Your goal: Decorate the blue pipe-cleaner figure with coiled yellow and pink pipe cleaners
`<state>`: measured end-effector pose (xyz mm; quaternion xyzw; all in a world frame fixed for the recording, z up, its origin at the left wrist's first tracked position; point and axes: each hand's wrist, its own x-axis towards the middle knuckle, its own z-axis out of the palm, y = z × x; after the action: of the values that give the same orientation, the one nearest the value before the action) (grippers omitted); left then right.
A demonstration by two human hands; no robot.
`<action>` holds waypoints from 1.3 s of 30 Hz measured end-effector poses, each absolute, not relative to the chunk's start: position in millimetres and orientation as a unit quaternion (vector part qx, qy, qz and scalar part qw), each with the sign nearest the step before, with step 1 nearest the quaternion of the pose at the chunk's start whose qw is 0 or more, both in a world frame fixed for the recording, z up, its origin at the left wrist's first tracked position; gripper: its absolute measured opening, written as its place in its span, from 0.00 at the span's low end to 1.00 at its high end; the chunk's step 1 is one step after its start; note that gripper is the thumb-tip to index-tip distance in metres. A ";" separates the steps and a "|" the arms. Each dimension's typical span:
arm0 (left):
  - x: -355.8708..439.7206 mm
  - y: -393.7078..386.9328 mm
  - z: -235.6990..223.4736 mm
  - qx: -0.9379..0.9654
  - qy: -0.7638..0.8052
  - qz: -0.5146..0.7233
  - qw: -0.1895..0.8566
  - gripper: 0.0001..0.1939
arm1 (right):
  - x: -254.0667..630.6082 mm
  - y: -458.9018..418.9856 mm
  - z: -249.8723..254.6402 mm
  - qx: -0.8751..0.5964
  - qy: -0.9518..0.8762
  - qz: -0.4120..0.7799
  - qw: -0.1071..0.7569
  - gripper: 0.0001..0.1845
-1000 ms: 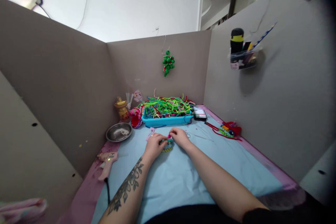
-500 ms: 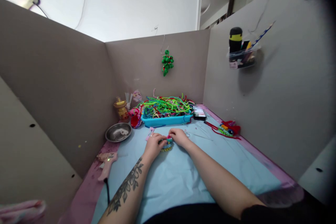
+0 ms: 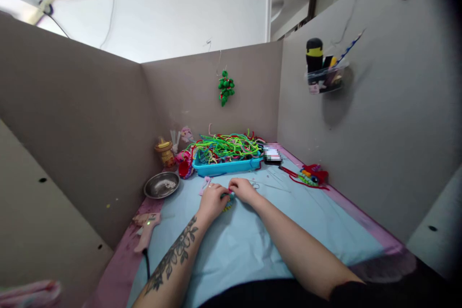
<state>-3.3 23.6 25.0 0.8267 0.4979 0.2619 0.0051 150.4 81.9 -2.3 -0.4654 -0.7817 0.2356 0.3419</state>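
My left hand (image 3: pixel 214 199) is closed round a small craft piece (image 3: pixel 228 206) in blue and yellow, which looks made of fuzzy stems. The hand's fingers hide much of it. At its upper end, my right hand (image 3: pixel 241 189) pinches a small pink-red bit (image 3: pixel 230 190) between thumb and finger. The two hands almost meet over the blue cloth (image 3: pixel 260 245). Beside my left hand lies a pink tool (image 3: pixel 205 186), partly covered. A pair of scissors (image 3: pixel 255 185) rests just behind my right hand.
A blue tray (image 3: pixel 227 168) heaped with coloured fuzzy stems stands at the back. To the left are a metal bowl (image 3: pixel 161 185) with small pale bits and a pink glue gun (image 3: pixel 147 232). A red and green craft figure (image 3: pixel 313 176) lies right. Grey panels (image 3: pixel 212 70) enclose the table.
The view has shifted slightly. The craft piece has turned between my hands, so less of its blue side shows. My hands stay close together over the same spot.
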 end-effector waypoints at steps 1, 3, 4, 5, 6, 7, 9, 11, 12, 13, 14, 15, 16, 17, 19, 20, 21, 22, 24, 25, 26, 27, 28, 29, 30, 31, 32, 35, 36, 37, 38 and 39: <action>-3.5 23.0 24.4 0.825 0.500 0.264 0.006 0.08 | 150.4 81.3 -1.1 -0.465 -0.782 0.234 0.341 0.08; -3.8 22.4 22.4 0.823 0.499 0.270 0.011 0.07 | 150.4 81.0 0.8 -0.466 -0.783 0.230 0.341 0.09; -4.0 22.3 21.0 0.823 0.497 0.275 0.014 0.07 | 150.3 81.1 1.2 -0.467 -0.784 0.228 0.340 0.09; -4.1 22.5 19.6 0.823 0.493 0.281 0.016 0.06 | 150.3 81.6 1.2 -0.467 -0.785 0.226 0.339 0.09; -4.4 22.9 18.2 0.823 0.490 0.288 0.018 0.06 | 150.3 82.1 0.9 -0.466 -0.786 0.225 0.338 0.09; -4.6 23.4 16.9 0.822 0.487 0.294 0.021 0.05 | 150.4 82.9 0.2 -0.465 -0.788 0.224 0.335 0.09; -5.3 24.5 14.9 0.819 0.486 0.306 0.026 0.04 | 150.7 84.6 -1.8 -0.462 -0.792 0.226 0.330 0.09; -6.0 25.6 13.7 0.815 0.487 0.313 0.030 0.03 | 151.3 86.4 -4.2 -0.457 -0.796 0.230 0.323 0.09; -6.2 26.1 13.3 0.813 0.488 0.316 0.032 0.03 | 151.7 87.3 -5.2 -0.456 -0.798 0.232 0.319 0.08; -6.3 26.6 12.9 0.812 0.488 0.319 0.033 0.03 | 152.1 88.0 -6.2 -0.454 -0.800 0.234 0.316 0.09; -6.4 27.0 12.7 0.811 0.488 0.321 0.034 0.03 | 152.4 88.6 -7.0 -0.453 -0.801 0.236 0.313 0.09; -6.4 27.3 12.5 0.811 0.487 0.323 0.035 0.03 | 152.7 88.9 -7.6 -0.451 -0.802 0.239 0.310 0.09; -6.3 27.5 12.3 0.811 0.486 0.324 0.036 0.03 | 152.9 89.0 -8.0 -0.450 -0.803 0.241 0.307 0.09; -6.2 27.7 12.1 0.811 0.485 0.326 0.037 0.03 | 153.0 88.9 -8.2 -0.448 -0.804 0.244 0.306 0.09; -6.0 28.0 11.8 0.810 0.484 0.328 0.039 0.04 | 153.1 88.1 -8.0 -0.445 -0.805 0.249 0.304 0.08; -6.0 28.1 11.6 0.810 0.484 0.329 0.039 0.04 | 153.0 87.7 -7.7 -0.445 -0.804 0.252 0.303 0.08; -6.1 28.3 11.4 0.810 0.483 0.330 0.039 0.04 | 153.0 87.2 -7.2 -0.444 -0.803 0.255 0.303 0.08; -6.3 28.4 11.0 0.810 0.482 0.331 0.039 0.04 | 152.9 86.7 -6.7 -0.445 -0.802 0.259 0.303 0.09; -7.1 28.9 9.9 0.812 0.479 0.331 0.035 0.04 | 152.8 86.2 -5.5 -0.448 -0.796 0.268 0.306 0.09; -7.6 29.1 9.3 0.813 0.477 0.332 0.031 0.04 | 152.8 86.1 -4.9 -0.450 -0.792 0.273 0.309 0.09; -8.1 29.2 8.7 0.814 0.476 0.333 0.027 0.04 | 152.8 86.1 -4.5 -0.454 -0.786 0.279 0.312 0.09; -8.5 29.3 8.3 0.814 0.474 0.335 0.022 0.05 | 152.9 86.2 -4.1 -0.459 -0.780 0.286 0.316 0.09; -8.9 29.2 8.0 0.813 0.473 0.338 0.017 0.05 | 153.0 86.4 -3.9 -0.464 -0.772 0.294 0.319 0.10; -9.1 28.9 8.0 0.813 0.472 0.341 0.011 0.05 | 153.1 86.8 -3.8 -0.471 -0.763 0.304 0.322 0.11; -9.3 28.5 8.4 0.812 0.471 0.345 0.006 0.06 | 153.2 87.2 -3.7 -0.479 -0.752 0.315 0.324 0.12; -9.7 28.0 9.2 0.811 0.468 0.350 0.001 0.07 | 153.3 87.6 -3.7 -0.488 -0.741 0.327 0.325 0.13; -10.4 27.6 10.3 0.810 0.465 0.358 -0.002 0.08 | 153.4 88.0 -3.5 -0.497 -0.730 0.338 0.326 0.15; -17.3 28.1 14.4 0.779 0.472 0.413 -0.010 0.09 | 154.2 88.5 -1.2 -0.516 -0.703 0.361 0.331 0.18; -21.8 29.5 15.5 0.756 0.484 0.440 -0.007 0.10 | 154.7 88.0 0.4 -0.517 -0.699 0.365 0.333 0.18; -27.4 31.7 16.2 0.726 0.503 0.468 -0.001 0.10 | 155.4 87.1 2.3 -0.515 -0.698 0.365 0.337 0.17; -33.8 34.5 16.5 0.692 0.528 0.492 0.014 0.10 | 156.2 85.8 4.4 -0.508 -0.702 0.364 0.343 0.16; -40.5 37.8 16.3 0.654 0.558 0.508 0.044 0.11 | 157.1 83.9 6.4 -0.496 -0.708 0.361 0.350 0.16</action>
<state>-40.5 37.8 16.3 0.6544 0.5582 0.5082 0.0435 157.1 83.9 6.4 -0.4961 -0.7078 0.3614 0.3497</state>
